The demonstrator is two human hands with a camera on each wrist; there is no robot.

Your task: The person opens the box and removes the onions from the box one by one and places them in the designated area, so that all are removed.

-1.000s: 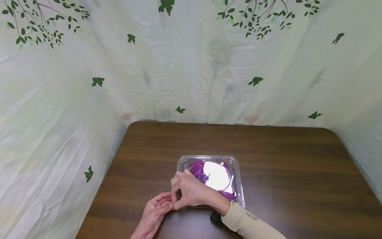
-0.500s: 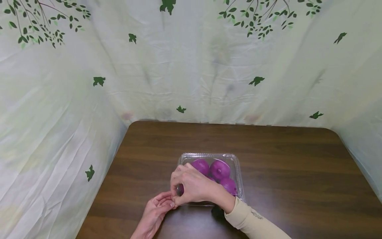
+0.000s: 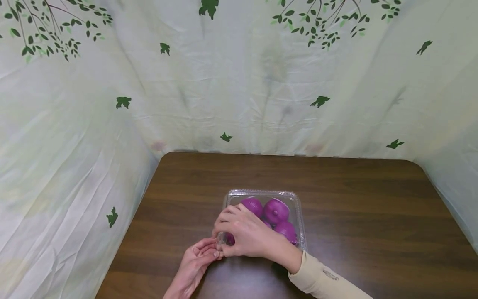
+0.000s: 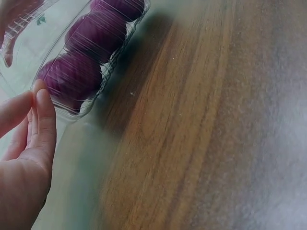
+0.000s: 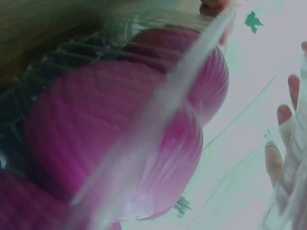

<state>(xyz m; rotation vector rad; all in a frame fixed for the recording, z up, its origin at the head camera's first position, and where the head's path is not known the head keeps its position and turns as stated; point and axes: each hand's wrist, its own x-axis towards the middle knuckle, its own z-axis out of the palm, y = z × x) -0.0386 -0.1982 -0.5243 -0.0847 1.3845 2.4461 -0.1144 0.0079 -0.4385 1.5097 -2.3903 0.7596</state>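
At the left side, and also behind the table, hung a pale cloth [image 3: 67,145] printed with dark green leaves and leafy branches. Its folds came down to the edge of the brown wood-grain table [image 3: 354,216].

Next came the left hand [image 3: 194,265], palm partly turned up. Its thumb met the fingertips, and they pinched the clear plastic at the near left corner of a container [image 3: 261,192]; the other fingers were slightly bent. This container, see-through and with a ribbed rim, stood on the near part of the table, about the middle. Inside it lay several purple onions [image 3: 276,211], close against one another, partly covered by the arm.

The right hand [image 3: 248,234] reached across the container from the right. Its fingers were bent, with the thumb apart from them, and it gripped the plastic at the left edge, just beside the left fingertips. Between thumb and fingers some purple was seen.

Furthest right was a beige sleeve [image 3: 328,282], bearing a small dark mark [image 3: 330,274], too small for reading.
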